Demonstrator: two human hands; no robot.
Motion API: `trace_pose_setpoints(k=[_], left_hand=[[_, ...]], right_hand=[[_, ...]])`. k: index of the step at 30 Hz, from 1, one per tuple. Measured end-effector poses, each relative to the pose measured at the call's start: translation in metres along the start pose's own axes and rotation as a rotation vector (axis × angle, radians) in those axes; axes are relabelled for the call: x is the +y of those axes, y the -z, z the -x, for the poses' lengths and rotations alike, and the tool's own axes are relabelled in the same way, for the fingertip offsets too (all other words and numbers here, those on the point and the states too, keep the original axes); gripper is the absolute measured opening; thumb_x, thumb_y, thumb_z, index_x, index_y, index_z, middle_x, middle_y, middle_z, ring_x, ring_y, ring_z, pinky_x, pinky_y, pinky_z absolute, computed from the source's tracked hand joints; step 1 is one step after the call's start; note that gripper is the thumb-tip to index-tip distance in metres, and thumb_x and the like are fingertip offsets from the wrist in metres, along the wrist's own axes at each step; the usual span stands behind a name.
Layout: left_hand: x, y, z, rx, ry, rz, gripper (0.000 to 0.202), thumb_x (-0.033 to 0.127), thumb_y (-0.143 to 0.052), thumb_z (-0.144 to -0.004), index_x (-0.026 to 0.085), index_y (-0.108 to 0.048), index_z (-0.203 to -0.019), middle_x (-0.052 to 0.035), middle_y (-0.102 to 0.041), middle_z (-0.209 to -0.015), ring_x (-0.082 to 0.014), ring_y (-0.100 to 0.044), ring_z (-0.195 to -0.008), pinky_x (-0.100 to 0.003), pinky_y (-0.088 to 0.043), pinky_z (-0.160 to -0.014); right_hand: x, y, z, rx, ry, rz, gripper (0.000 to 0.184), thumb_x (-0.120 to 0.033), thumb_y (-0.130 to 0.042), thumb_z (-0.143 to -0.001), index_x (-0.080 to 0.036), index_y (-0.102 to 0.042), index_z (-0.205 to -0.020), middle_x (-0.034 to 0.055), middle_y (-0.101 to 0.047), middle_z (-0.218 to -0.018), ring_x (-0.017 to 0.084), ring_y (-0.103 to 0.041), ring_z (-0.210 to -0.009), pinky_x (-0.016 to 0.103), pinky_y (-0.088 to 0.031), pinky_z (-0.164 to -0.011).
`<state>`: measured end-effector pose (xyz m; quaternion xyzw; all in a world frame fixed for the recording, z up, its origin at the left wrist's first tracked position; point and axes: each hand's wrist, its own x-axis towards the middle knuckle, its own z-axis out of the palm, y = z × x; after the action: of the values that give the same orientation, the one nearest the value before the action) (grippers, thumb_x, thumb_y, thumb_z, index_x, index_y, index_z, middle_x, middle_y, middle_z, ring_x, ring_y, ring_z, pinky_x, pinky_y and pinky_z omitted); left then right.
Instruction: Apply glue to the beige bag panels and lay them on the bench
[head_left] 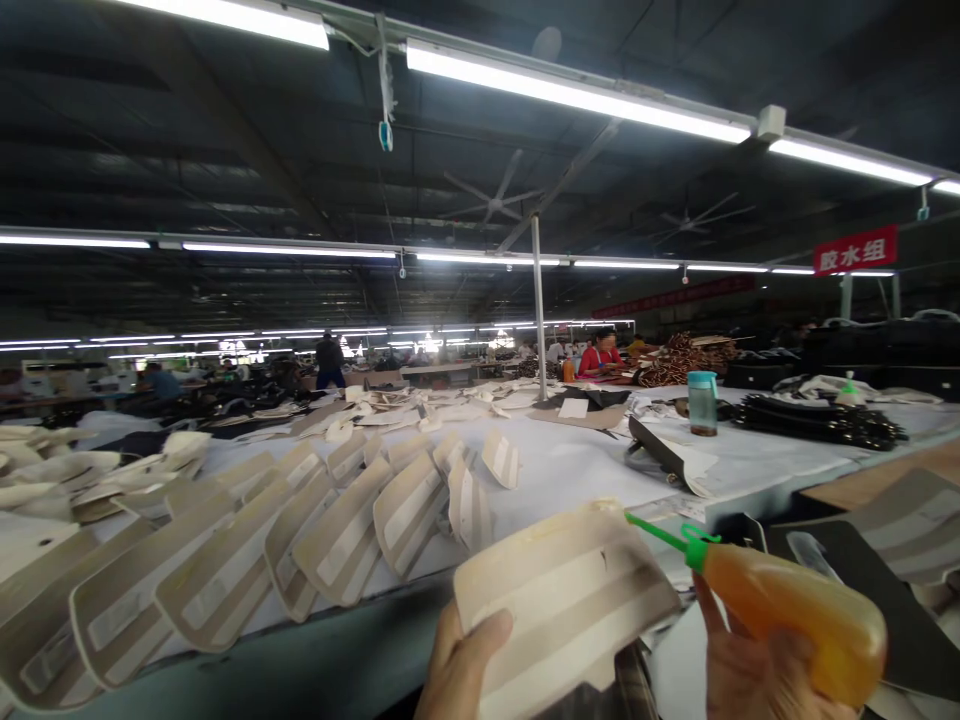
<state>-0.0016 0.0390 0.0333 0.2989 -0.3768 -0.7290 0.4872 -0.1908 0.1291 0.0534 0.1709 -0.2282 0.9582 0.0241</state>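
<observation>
My left hand [466,662] grips the lower left edge of a cream-coloured curved panel [562,590], its thumb lying on the face. The panel has paler stripes across it and is held tilted in front of me. Closed round a glue bottle [799,610] of amber liquid is my right hand [757,665]. The bottle lies nearly level, and its long green nozzle [656,530] points left, with the tip at the panel's top edge. Whether the tip touches the panel, I cannot tell. Similar curved panels [337,545] stand overlapping in rows on the white-covered table [555,487] to the left.
A teal-lidded bottle [703,405] stands on the table at right, near a stack of dark pieces [817,422]. A curled dark piece [667,455] lies closer. Dark sheets [862,570] are beside my right hand. A person in red [598,355] sits across the table.
</observation>
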Motion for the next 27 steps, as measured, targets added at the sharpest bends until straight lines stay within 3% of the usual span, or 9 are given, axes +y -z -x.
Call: trace_pose_setpoints(k=[4, 7, 10, 13, 15, 17, 20, 23, 27], left_hand=[[-0.009, -0.043, -0.036, 0.013, -0.122, 0.049, 0.046, 0.029, -0.070, -0.078, 0.015, -0.051, -0.117, -0.0127, -0.072, -0.107, -0.0274, -0.070, -0.095, -0.037, -0.053, -0.084], [-0.017, -0.070, -0.070, 0.005, -0.258, -0.045, 0.028, 0.030, -0.058, -0.086, 0.016, -0.053, -0.109, -0.0153, -0.068, -0.111, -0.0287, -0.065, -0.105, -0.040, -0.051, -0.091], [-0.025, -0.074, -0.091, -0.032, -0.377, -0.201, 0.030, 0.025, -0.070, -0.076, 0.015, -0.061, -0.104, -0.0164, -0.064, -0.115, -0.0311, -0.058, -0.116, -0.039, -0.040, -0.106], [-0.032, -0.059, -0.093, -0.041, -0.485, -0.332, 0.028, 0.020, -0.078, -0.065, 0.014, -0.068, -0.091, -0.0164, -0.057, -0.121, -0.0318, -0.051, -0.122, -0.033, -0.031, -0.112], [-0.037, -0.047, -0.089, -0.036, -0.474, -0.378, 0.020, 0.022, -0.078, -0.066, 0.016, -0.067, -0.082, -0.0136, -0.059, -0.109, -0.0293, -0.055, -0.113, -0.033, -0.040, -0.104], [-0.040, -0.041, -0.086, -0.049, -0.404, -0.394, 0.015, 0.024, -0.073, -0.073, 0.017, -0.063, -0.082, -0.0066, -0.059, -0.084, -0.0217, -0.061, -0.086, -0.029, -0.050, -0.077], [-0.041, -0.050, -0.095, -0.100, -0.275, -0.382, 0.008, 0.023, -0.059, -0.087, 0.017, -0.054, -0.089, 0.0055, -0.043, -0.058, -0.0108, -0.045, -0.050, -0.019, -0.031, -0.042], [-0.037, -0.083, -0.122, -0.143, -0.217, -0.363, 0.002, 0.016, -0.050, -0.094, 0.015, -0.051, -0.095, 0.0068, -0.043, -0.062, -0.0069, -0.042, -0.047, -0.017, -0.027, -0.040], [-0.029, -0.133, -0.168, -0.237, -0.198, -0.361, 0.013, 0.017, -0.054, -0.095, 0.012, -0.056, -0.107, -0.0005, -0.061, -0.084, -0.0086, -0.055, -0.061, -0.023, -0.051, -0.057]], right_hand=[[-0.003, -0.010, -0.002, 0.055, -0.175, -0.114, 0.075, -0.061, -0.090, -0.039, -0.034, -0.069, -0.106, 0.0003, -0.059, -0.116, 0.026, -0.059, -0.106, 0.067, -0.028, -0.116], [-0.002, -0.011, -0.003, 0.081, -0.192, -0.107, 0.077, -0.062, -0.090, -0.037, -0.032, -0.068, -0.105, 0.0013, -0.061, -0.118, 0.023, -0.060, -0.101, 0.060, -0.028, -0.118], [-0.001, -0.008, -0.003, 0.088, -0.167, -0.086, 0.082, -0.064, -0.089, -0.039, -0.033, -0.067, -0.112, 0.0023, -0.060, -0.127, 0.022, -0.060, -0.106, 0.055, -0.029, -0.119], [-0.003, -0.001, -0.005, 0.081, -0.140, -0.072, 0.087, -0.066, -0.087, -0.043, -0.031, -0.066, -0.120, 0.0025, -0.059, -0.132, 0.021, -0.061, -0.107, 0.046, -0.040, -0.113], [-0.004, 0.002, -0.006, 0.067, -0.099, -0.082, 0.085, -0.065, -0.085, -0.049, -0.031, -0.064, -0.123, 0.0026, -0.058, -0.135, 0.019, -0.062, -0.107, 0.037, -0.049, -0.103], [-0.006, 0.003, -0.007, 0.060, -0.062, -0.100, 0.080, -0.063, -0.084, -0.055, -0.029, -0.064, -0.124, 0.0036, -0.058, -0.136, 0.017, -0.063, -0.106, 0.032, -0.053, -0.096], [-0.005, 0.002, -0.007, 0.082, -0.075, -0.127, 0.077, -0.060, -0.085, -0.054, -0.024, -0.066, -0.118, 0.0063, -0.062, -0.130, 0.016, -0.064, -0.100, 0.029, -0.055, -0.090], [-0.001, 0.000, -0.006, 0.130, -0.139, -0.204, 0.070, -0.056, -0.088, -0.052, -0.022, -0.068, -0.109, 0.0040, -0.068, -0.115, 0.014, -0.066, -0.091, 0.027, -0.058, -0.085], [0.007, 0.003, -0.006, 0.150, -0.184, -0.322, 0.061, -0.048, -0.088, -0.057, -0.023, -0.066, -0.108, 0.0009, -0.071, -0.105, 0.013, -0.068, -0.087, 0.028, -0.059, -0.083]])
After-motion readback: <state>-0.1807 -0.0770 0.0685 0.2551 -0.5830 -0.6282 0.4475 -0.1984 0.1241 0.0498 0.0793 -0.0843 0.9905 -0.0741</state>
